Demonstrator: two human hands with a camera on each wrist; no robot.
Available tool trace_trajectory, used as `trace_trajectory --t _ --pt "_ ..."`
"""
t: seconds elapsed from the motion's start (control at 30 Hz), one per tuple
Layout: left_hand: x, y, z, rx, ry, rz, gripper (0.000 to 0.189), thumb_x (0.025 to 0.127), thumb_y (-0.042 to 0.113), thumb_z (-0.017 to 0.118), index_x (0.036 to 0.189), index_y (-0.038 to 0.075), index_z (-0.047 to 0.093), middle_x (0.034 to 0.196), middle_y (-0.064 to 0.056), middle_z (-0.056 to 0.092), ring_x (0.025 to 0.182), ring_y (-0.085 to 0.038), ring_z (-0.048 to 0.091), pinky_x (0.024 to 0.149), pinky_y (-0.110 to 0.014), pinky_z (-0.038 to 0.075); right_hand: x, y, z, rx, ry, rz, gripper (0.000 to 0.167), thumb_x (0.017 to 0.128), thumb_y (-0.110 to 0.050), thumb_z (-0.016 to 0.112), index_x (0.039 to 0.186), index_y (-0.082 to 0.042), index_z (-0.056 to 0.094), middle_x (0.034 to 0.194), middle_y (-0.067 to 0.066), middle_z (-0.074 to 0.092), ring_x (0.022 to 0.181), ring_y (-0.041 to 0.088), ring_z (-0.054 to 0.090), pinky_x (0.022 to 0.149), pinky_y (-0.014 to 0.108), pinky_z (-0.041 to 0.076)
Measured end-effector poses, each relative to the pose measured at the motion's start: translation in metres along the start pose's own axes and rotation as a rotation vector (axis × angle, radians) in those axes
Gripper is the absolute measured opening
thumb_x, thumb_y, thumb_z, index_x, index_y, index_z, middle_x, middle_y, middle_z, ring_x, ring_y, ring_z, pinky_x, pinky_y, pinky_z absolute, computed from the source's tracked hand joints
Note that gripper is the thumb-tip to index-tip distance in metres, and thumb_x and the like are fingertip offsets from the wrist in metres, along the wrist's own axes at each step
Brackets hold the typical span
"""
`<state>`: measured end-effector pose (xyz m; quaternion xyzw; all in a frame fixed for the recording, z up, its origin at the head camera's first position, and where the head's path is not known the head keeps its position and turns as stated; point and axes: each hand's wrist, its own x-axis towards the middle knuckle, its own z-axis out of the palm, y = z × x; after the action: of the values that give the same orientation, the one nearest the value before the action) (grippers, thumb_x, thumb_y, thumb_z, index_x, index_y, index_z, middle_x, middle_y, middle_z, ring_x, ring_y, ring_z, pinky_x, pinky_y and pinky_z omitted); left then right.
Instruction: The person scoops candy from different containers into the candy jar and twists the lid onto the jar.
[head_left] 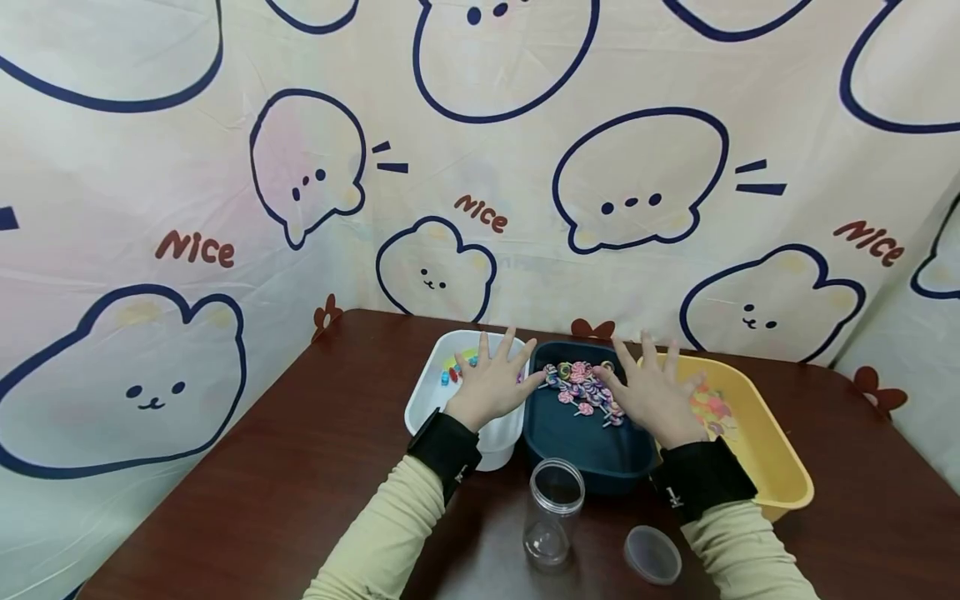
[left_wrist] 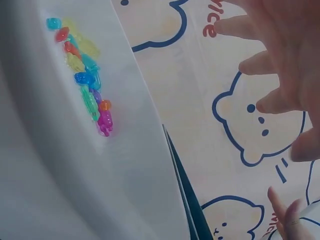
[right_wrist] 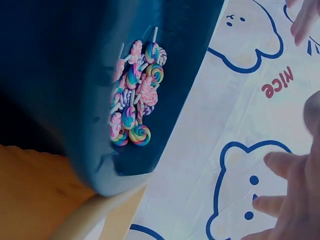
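Note:
In the head view my left hand (head_left: 491, 382) hovers with spread fingers over the white bin (head_left: 498, 437), which holds small colourful wrapped-candy shapes (left_wrist: 90, 75). My right hand (head_left: 658, 398), fingers also spread, is above the border of the dark blue bin (head_left: 588, 450) and the yellow bin (head_left: 780, 475). Small lollipops (right_wrist: 135, 90) with swirled and pink heads lie in the blue bin. Pink and orange pieces (head_left: 712, 408) sit in the yellow one, partly hidden by my right hand. Neither hand holds anything.
An uncapped clear jar (head_left: 551, 521) stands upright in front of the blue bin. To its right a round translucent lid (head_left: 652, 554) lies on the brown table (head_left: 247, 508). A cloth printed with cartoon bears (head_left: 525, 183) hangs behind the table.

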<state>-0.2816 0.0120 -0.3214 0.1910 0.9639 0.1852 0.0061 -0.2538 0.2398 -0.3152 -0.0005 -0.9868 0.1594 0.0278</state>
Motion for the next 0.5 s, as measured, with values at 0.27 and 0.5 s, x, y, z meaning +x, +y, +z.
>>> trace_trajectory --t 0.27,0.5 --pt "-0.005 -0.008 -0.009 -0.005 0.028 -0.006 0.064 0.106 0.053 0.043 0.163 0.027 0.028 0.174 -0.009 0.009 0.158 -0.047 0.001 0.115 -0.081 0.01 -0.005 0.016 -0.009 0.037 0.049 0.012 0.073 0.106 -0.04 0.05 0.16 0.0 0.02 0.16 0.042 0.003 0.146 0.068 -0.005 0.102 0.091 0.005" --pt "-0.02 -0.052 -0.018 -0.063 0.046 -0.079 0.07 0.105 0.056 0.045 0.164 0.026 0.025 0.174 -0.01 0.005 0.158 -0.048 -0.003 0.111 -0.085 0.004 -0.027 0.082 -0.029 -0.054 -0.078 0.01 0.08 0.108 -0.045 0.045 0.153 0.016 0.021 0.148 0.05 0.025 0.134 0.069 0.028 0.102 0.08 0.033"
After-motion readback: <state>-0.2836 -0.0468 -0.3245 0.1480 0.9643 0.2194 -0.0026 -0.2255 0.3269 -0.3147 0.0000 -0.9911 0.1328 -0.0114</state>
